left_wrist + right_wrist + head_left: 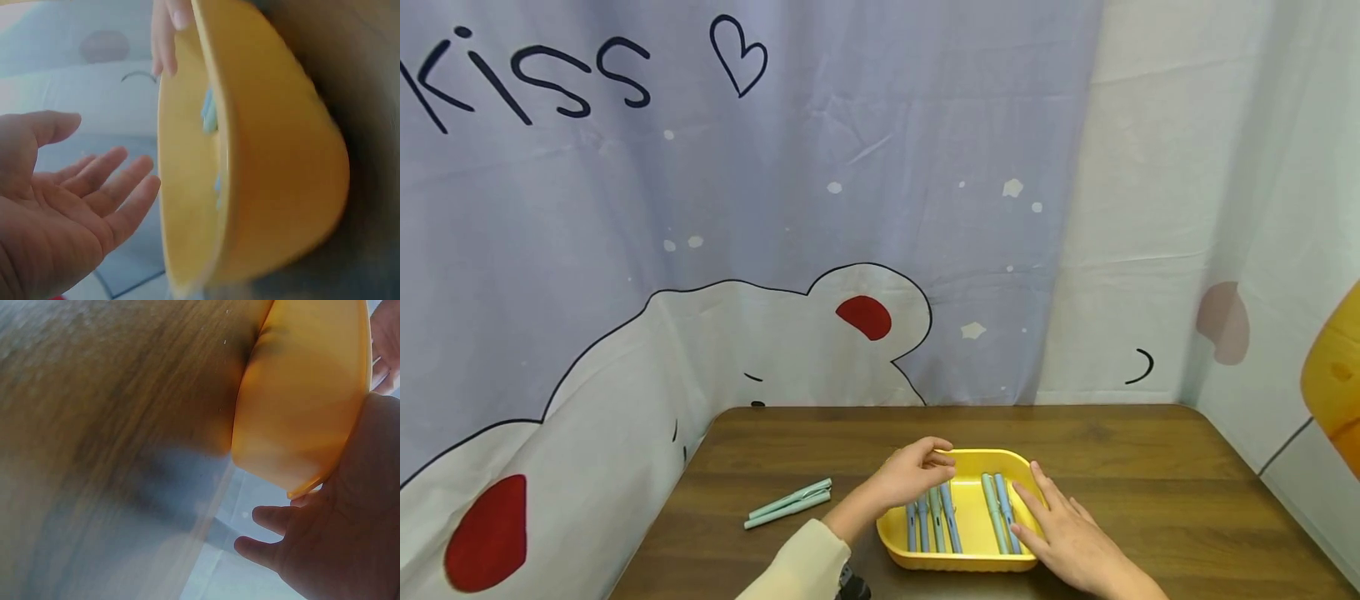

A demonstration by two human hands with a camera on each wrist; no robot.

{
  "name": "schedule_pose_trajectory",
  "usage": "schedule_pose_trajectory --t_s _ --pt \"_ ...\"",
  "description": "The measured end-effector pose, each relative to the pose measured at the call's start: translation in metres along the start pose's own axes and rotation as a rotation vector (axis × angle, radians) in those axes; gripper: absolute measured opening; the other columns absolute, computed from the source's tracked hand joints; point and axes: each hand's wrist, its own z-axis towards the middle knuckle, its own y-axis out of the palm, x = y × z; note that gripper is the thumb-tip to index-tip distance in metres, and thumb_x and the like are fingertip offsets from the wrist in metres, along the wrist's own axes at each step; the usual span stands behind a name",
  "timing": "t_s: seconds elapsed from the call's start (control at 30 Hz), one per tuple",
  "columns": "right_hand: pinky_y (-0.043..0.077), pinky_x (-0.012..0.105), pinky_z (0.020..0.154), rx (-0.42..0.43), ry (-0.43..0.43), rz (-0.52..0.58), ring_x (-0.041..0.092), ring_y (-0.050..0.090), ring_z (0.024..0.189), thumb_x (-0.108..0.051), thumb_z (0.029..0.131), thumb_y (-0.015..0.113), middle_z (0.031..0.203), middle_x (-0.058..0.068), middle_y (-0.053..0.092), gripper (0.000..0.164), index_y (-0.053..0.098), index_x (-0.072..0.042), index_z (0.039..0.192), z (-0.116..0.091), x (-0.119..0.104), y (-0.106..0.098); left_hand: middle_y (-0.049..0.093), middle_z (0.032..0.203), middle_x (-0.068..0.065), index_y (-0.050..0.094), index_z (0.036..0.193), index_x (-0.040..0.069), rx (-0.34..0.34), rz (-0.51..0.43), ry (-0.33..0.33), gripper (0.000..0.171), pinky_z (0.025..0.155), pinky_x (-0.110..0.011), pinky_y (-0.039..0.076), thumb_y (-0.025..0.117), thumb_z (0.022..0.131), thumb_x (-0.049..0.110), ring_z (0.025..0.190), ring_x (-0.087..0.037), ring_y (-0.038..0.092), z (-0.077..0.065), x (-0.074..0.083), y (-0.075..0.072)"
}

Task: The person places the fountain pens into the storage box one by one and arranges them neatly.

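A yellow plastic basket (970,563) stands on the table with several blue and green pens in it. One group of pens (936,521) lies at its left side, partly hidden by my left hand, and a green pen (996,512) and a blue pen (1008,510) lie at its right. My left hand (917,472) hovers over the left part of the basket, its fingers relaxed around nothing, as the left wrist view also shows. At the basket's right rim is my right hand (1063,529), fingers spread, some over the inside and others beyond the wall.
Two mint-green pens (790,503) lie side by side on the wooden table (1150,483) left of the basket. A printed curtain (985,250) hangs behind the table and along its sides. A small black object (853,585) shows by the left sleeve.
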Motion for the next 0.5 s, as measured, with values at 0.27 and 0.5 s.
schedule_pose_trajectory --t_s 0.27,0.5 --pt "0.03 0.072 0.107 0.014 -0.012 0.001 0.042 0.045 0.139 -0.051 0.102 0.054 0.166 0.022 0.018 0.065 0.046 -0.012 0.153 0.0 -0.001 0.0 0.062 0.139 -0.008 0.054 0.143 0.012 0.047 0.167 0.055 0.045 0.102 -0.045 0.051 0.062 0.103 0.031 0.125 -0.026 0.06 -0.022 -0.01 -0.041" --pt "0.031 0.072 0.107 -0.007 -0.011 0.014 0.043 0.042 0.141 -0.054 0.102 0.051 0.166 0.023 0.017 0.067 0.045 -0.012 0.154 0.0 0.0 0.0 0.056 0.147 -0.009 0.047 0.15 0.011 0.068 0.238 0.077 0.053 0.107 -0.052 0.045 0.059 0.104 0.036 0.134 -0.03 0.054 -0.043 -0.019 -0.072"
